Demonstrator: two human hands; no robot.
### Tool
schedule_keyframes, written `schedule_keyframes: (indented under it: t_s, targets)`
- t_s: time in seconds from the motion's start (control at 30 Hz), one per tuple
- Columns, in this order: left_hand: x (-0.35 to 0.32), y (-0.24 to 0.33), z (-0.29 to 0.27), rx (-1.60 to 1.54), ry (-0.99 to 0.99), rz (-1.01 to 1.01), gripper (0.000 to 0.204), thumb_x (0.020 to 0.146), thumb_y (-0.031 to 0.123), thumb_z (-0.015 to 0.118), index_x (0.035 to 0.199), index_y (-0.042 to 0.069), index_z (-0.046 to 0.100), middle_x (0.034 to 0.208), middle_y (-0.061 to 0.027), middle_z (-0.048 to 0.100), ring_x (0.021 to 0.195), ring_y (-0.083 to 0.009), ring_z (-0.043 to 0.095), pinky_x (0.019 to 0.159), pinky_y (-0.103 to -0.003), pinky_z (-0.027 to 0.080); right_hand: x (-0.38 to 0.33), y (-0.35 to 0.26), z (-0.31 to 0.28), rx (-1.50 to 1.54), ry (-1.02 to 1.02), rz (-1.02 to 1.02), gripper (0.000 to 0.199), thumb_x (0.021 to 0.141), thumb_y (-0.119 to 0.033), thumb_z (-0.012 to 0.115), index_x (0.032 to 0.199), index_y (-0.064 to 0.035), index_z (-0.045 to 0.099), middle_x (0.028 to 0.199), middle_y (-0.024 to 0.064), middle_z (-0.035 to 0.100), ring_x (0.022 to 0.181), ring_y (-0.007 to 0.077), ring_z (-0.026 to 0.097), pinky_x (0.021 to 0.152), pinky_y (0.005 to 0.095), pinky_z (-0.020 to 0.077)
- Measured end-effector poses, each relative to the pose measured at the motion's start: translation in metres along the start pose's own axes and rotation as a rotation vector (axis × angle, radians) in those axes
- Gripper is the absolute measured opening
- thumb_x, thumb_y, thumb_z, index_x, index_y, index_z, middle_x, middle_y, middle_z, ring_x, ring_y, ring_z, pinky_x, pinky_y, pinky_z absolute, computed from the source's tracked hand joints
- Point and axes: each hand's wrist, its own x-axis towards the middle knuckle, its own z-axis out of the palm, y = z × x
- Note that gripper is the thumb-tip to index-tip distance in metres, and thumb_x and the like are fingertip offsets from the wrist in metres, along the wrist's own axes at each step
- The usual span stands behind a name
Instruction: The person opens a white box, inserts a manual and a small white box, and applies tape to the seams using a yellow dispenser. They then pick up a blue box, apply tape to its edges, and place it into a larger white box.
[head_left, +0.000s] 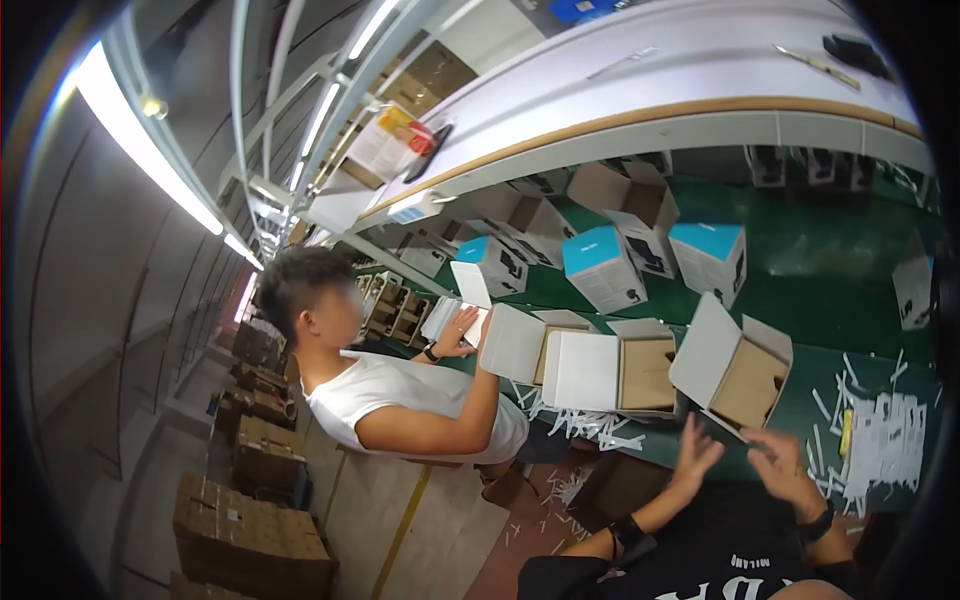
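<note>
An open white carton with a brown cardboard insert (745, 385) stands tilted on the green bench just in front of me, its flaps raised. My left hand (697, 458) is at its near left corner, fingers spread and holding nothing that I can see. By the near right corner is my right hand (783, 468), thumb and fingers apart and slightly blurred. Between the hands runs the carton's dark near edge; whether a fingertip touches it I cannot tell. Left of this carton stands another open white carton (647, 375) with a brown insert.
A co-worker (400, 400) at my left handles a white box. Blue-topped cartons (605, 270) stand behind the open ones. White paper strips (600, 425) lie along the bench edge; printed white sheets (885, 450) are at right. A shelf (660, 95) overhangs the bench. Brown boxes (250, 530) line the floor.
</note>
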Motion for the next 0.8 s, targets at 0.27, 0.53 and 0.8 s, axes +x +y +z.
schedule_keyframes:
  t_s: [0.27, 0.53, 0.8]
  targets:
    - [0.028, -0.021, 0.038, 0.185, 0.054, 0.033, 0.07, 0.1, 0.013, 0.065, 0.16, 0.004, 0.03, 0.152, -0.0165, 0.05, 0.137, -0.0262, 0.052, 0.112, -0.037, 0.041, -0.038, 0.127, -0.106, 0.011, 0.231, 0.291, 0.03, 0.096, -0.01, 0.066, 0.124, 0.0025, 0.068, 0.105, 0.0161, 0.074, 0.094, 0.0233, 0.069, 0.084, 0.0356, 0.0551]
    - [0.049, 0.01, 0.017, 0.139, 0.007, -0.153, 0.047, 0.1, 0.005, 0.057, 0.146, 0.0, 0.052, 0.135, -0.0127, 0.066, 0.126, -0.0237, 0.062, 0.108, -0.037, 0.047, -0.177, 0.348, -0.248, -1.325, 0.567, 0.115, 0.072, 0.086, -0.012, 0.067, 0.154, -0.0006, 0.044, 0.166, 0.025, 0.032, 0.148, 0.0482, 0.035, 0.125, 0.0566, 0.0263]
    - [0.095, 0.037, 0.005, 0.043, -0.446, -0.374, 0.048, 0.099, 0.003, 0.058, 0.146, -0.001, 0.053, 0.136, -0.0129, 0.066, 0.123, -0.0245, 0.066, 0.107, -0.039, 0.051, -0.183, 0.351, -0.249, -1.334, 0.707, -0.118, 0.079, 0.09, -0.023, 0.066, 0.16, -0.0008, 0.036, 0.169, 0.0239, 0.026, 0.15, 0.0492, 0.032, 0.125, 0.0577, 0.0235]
